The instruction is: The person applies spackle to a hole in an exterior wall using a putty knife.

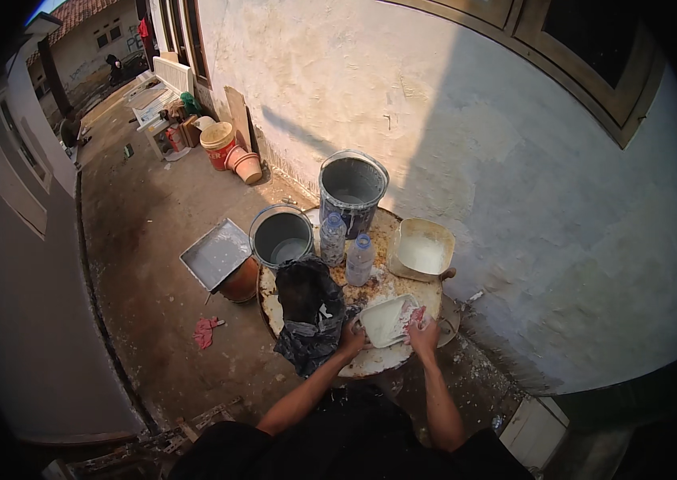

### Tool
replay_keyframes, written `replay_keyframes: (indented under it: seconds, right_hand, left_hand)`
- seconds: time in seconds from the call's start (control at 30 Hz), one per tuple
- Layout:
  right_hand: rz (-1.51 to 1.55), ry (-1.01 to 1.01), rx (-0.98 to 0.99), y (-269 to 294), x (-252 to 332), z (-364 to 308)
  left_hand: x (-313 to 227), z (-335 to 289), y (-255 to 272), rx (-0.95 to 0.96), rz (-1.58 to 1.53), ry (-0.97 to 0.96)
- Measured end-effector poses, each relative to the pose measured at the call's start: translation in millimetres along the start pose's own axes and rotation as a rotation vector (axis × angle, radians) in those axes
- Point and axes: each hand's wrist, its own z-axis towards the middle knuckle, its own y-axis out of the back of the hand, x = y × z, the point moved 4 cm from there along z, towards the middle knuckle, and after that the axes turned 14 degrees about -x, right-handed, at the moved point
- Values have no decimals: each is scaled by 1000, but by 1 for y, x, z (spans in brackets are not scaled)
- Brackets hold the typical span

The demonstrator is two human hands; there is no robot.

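A shallow white plastic tray (385, 322) sits near the front of a round, rust-stained table. Its left edge is in the grip of my left hand (353, 340), fingers curled around the rim. Over the tray's right side, my right hand (424, 334) is closed on a small pinkish-red cloth (416, 318) pressed to the whitish, wet-looking surface. A crumpled black plastic bag (306, 340) lies beside my left hand. Just beyond the tray stand two clear plastic bottles with blue necks, the nearer bottle (360, 262) and the farther bottle (332, 240).
On the round table (370, 366) also stand a tall dark bucket (352, 212), another bucket (282, 248) and a cream square tub (424, 246). A grey tray (217, 252) rests on an orange container at the left. The plastered wall (530, 240) rises close on the right.
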Motion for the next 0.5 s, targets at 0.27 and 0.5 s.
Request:
replay_keyframes:
  seconds: [0.27,0.5]
  right_hand:
    - [-101,122,-154,1,-25,12]
    - [-24,5,-47,0,-21,-2]
  left_hand:
    - [-24,-18,-7,-23,12,33]
    - [0,-3,-3,-22,-37,30]
